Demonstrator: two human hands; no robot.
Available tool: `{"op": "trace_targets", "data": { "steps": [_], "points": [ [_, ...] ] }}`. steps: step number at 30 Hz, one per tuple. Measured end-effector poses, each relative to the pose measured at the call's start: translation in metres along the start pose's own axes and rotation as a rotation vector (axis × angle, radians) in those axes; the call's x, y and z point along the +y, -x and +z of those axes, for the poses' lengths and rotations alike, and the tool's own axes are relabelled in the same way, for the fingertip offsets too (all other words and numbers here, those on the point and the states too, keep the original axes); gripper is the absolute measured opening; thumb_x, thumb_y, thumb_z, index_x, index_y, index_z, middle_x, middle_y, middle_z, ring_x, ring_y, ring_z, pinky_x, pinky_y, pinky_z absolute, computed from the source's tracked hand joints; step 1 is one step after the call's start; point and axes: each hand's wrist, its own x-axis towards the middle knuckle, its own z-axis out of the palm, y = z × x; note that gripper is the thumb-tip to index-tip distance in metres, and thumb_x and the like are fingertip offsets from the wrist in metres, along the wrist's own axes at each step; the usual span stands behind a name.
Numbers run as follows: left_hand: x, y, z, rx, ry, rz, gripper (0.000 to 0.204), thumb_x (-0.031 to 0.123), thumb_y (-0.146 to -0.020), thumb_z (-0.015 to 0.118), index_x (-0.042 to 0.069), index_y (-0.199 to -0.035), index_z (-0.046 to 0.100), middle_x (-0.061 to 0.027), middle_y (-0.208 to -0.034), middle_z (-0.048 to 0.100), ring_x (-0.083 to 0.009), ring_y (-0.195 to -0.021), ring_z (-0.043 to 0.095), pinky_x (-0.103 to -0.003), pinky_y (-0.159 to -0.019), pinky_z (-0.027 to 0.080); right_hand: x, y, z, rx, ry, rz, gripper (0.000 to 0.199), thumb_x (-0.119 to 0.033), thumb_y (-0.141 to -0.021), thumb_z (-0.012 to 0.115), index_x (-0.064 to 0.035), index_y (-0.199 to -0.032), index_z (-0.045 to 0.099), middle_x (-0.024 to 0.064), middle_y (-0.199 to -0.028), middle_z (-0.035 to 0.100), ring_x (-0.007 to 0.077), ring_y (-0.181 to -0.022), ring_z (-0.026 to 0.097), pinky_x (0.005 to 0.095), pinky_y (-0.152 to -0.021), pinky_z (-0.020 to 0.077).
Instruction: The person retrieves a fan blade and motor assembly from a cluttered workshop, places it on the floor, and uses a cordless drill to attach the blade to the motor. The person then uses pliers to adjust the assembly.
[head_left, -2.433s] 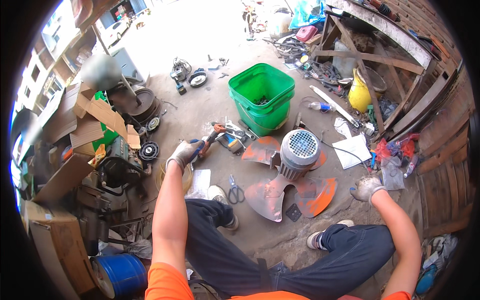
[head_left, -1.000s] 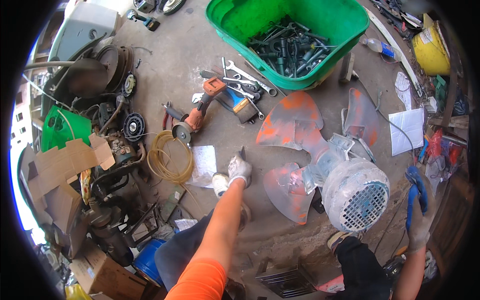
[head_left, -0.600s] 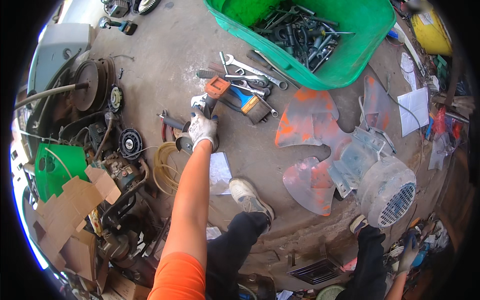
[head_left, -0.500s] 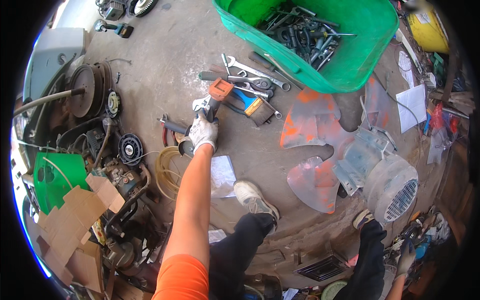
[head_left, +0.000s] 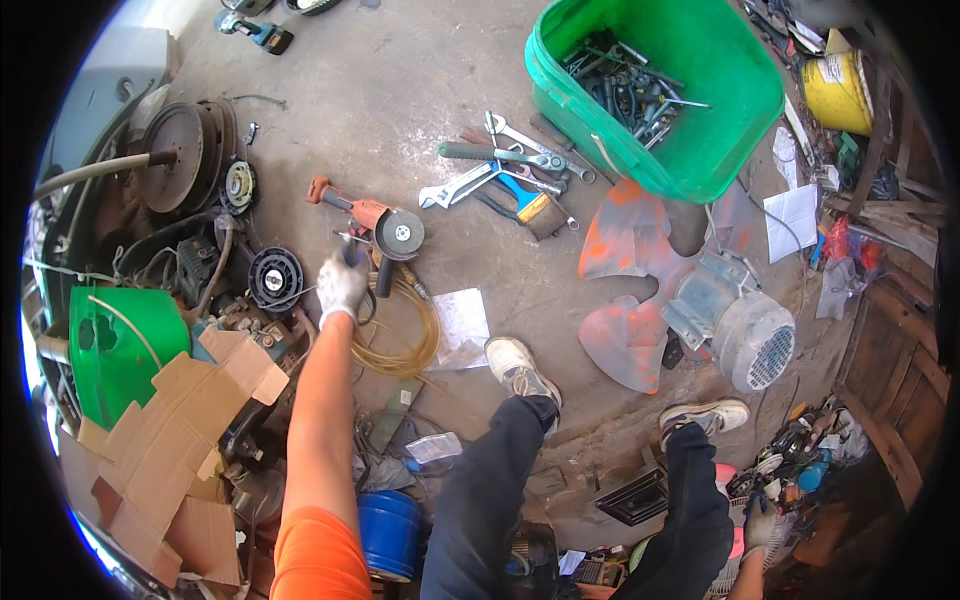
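My left hand (head_left: 343, 285), in a whitish glove with dark fingertips, is low over the floor with its fingers curled down. Just past the fingertips a bit of red and a thin metal tip show, perhaps pliers; the hand hides the rest. Beside it lies an orange-red angle grinder (head_left: 372, 215) with a grey disc, its dark side handle (head_left: 384, 277) toward me. Near the wrist is a coil of yellowish hose (head_left: 425, 345). At the lower right my gloved right hand (head_left: 760, 522) hangs near a pile of odds and ends, fingers loosely stretched, nothing visible in them.
An adjustable wrench (head_left: 457, 188), ratchet (head_left: 500, 153) and paintbrush (head_left: 540, 212) lie beyond the grinder. A green tub (head_left: 735, 120) with tools stands at the back. Rightward lies a motor (head_left: 745, 325) with fan blades. Machine parts and torn cardboard (head_left: 165, 425) crowd the left.
My left hand has let go of the angle grinder, which now lies turned on the floor, and moved left beside it. My right hand has shifted left in the view. The view itself has shifted.
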Motion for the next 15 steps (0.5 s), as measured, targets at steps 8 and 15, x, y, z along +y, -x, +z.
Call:
{"op": "trace_targets", "data": {
  "steps": [8, 15],
  "points": [
    [-0.095, 0.126, 0.11, -0.844, -0.541, 0.076, 0.056, 0.02, -0.088, 0.051, 0.014, -0.143, 0.043, -0.0159, -0.154, 0.033, -0.0286, -0.129, 0.052, -0.046, -0.104, 0.044, -0.01, 0.021, -0.031, -0.015, -0.17, 0.109, 0.027, -0.013, -0.094, 0.055, 0.0111, -0.095, 0.067, 0.0133, -0.077, 0.068, 0.0196, -0.062, 0.065, 0.0321, -0.057, 0.0544],
    [-0.133, 0.149, 0.16, -0.873, -0.357, -0.132, 0.05, 0.027, -0.092, 0.05, 0.012, -0.139, 0.041, -0.0166, -0.148, 0.038, -0.0361, -0.124, 0.055, -0.047, -0.099, 0.047, -0.007, -0.014, 0.009, -0.327, -0.114, -0.024, 0.028, -0.018, -0.097, 0.057, 0.0087, -0.091, 0.064, 0.0127, -0.078, 0.067, 0.0222, -0.06, 0.065, 0.0329, -0.055, 0.056]
  ]
}}
